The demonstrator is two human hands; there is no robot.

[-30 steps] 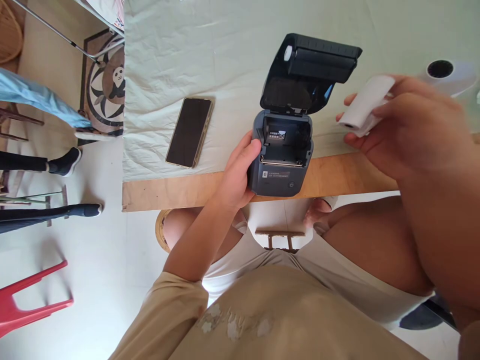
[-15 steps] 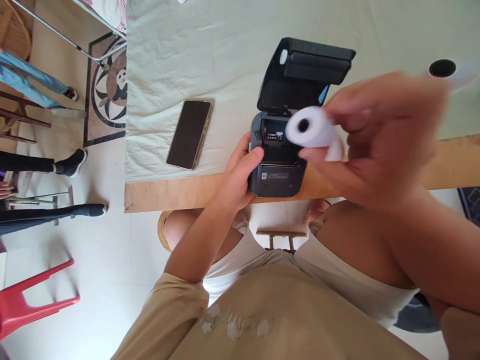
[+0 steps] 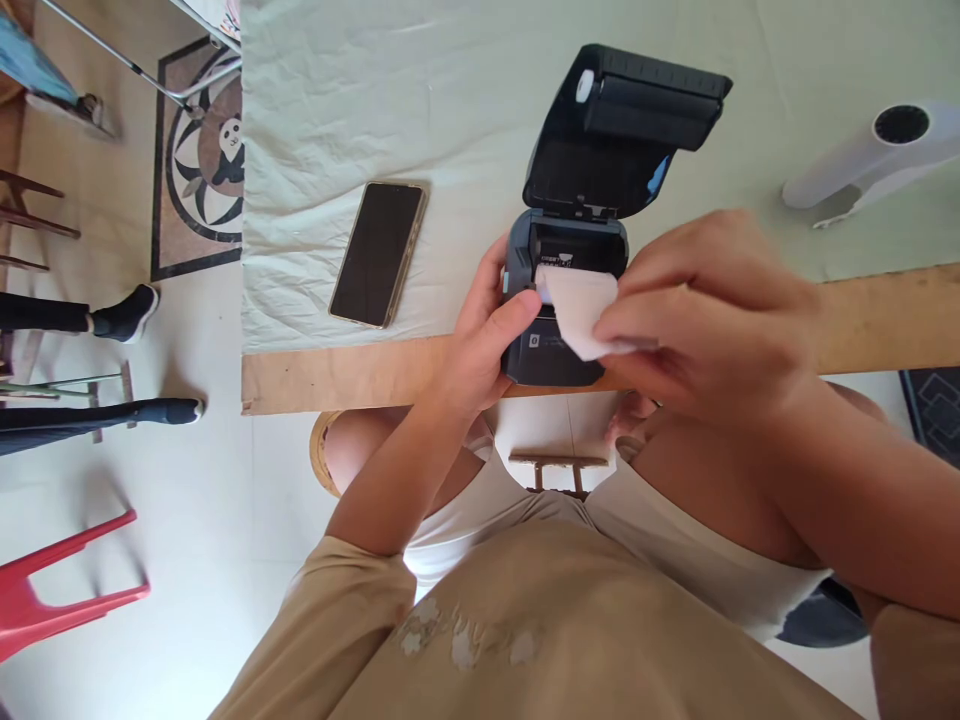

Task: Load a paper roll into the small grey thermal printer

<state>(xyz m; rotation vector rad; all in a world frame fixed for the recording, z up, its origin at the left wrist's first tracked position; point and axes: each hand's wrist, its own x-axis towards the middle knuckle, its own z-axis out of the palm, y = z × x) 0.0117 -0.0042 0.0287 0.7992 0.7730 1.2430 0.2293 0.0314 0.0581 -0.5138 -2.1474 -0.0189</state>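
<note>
A small dark label printer (image 3: 551, 362) stands at the table's front edge with its lid (image 3: 574, 165) swung up. My left hand (image 3: 484, 335) grips the printer's left side, thumb over the top edge. A white paper roll (image 3: 581, 300) is at the printer's open compartment, its strip drawn out over the front. My right hand (image 3: 712, 310) is closed on that paper strip, pinching its loose end between thumb and fingers. The strip and my right fingers cover part of the compartment, so how the roll sits inside is hard to see.
A phone (image 3: 379, 253) lies left of the printer on the pale cloth (image 3: 322, 100). A white device with a dark oval end (image 3: 900, 125) lies at the right. Beyond the table's left edge are other people's legs (image 3: 112, 315) and a red plastic stool (image 3: 60, 580).
My right hand has brought the paper roll down and left to the printer's compartment, and now holds the paper's loose end. My left hand stays on the printer.
</note>
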